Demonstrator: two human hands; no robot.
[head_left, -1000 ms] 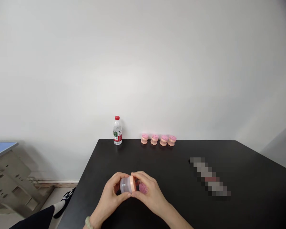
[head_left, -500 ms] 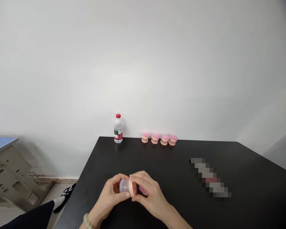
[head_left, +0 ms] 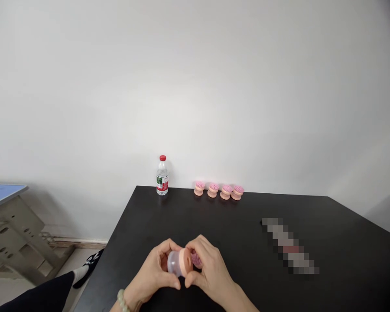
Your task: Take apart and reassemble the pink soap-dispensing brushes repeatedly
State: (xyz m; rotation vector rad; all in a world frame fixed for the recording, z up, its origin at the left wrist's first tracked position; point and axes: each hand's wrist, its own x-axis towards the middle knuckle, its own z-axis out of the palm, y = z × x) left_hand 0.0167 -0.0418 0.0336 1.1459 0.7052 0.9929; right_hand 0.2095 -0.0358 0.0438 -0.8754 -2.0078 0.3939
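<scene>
In front of me, my left hand (head_left: 159,268) curls around a small clear plastic cup (head_left: 173,263), its thumb lifted toward the near side. A round peach-coloured cap (head_left: 187,262) with a slot in its face covers the cup's right end. The fingertips and thumb of my right hand (head_left: 208,268) are at the edge of that cap. Partly covered by my right fingers is a pink bristled brush head (head_left: 196,259); whether it is in the hand or on the table I cannot tell.
Several peach brushes with pink bristles, among them a brush (head_left: 212,190), line the back of the black table (head_left: 169,216) by the wall. A red-capped water bottle (head_left: 162,177) stands left of them. A pixelated long object (head_left: 289,247) lies at right. A blue-topped desk (head_left: 4,190) is at far left.
The cup and cap have shifted slightly right, and the cap's face has turned more toward me. My left thumb has come away from the cup; my right fingers have slid along the cap.
</scene>
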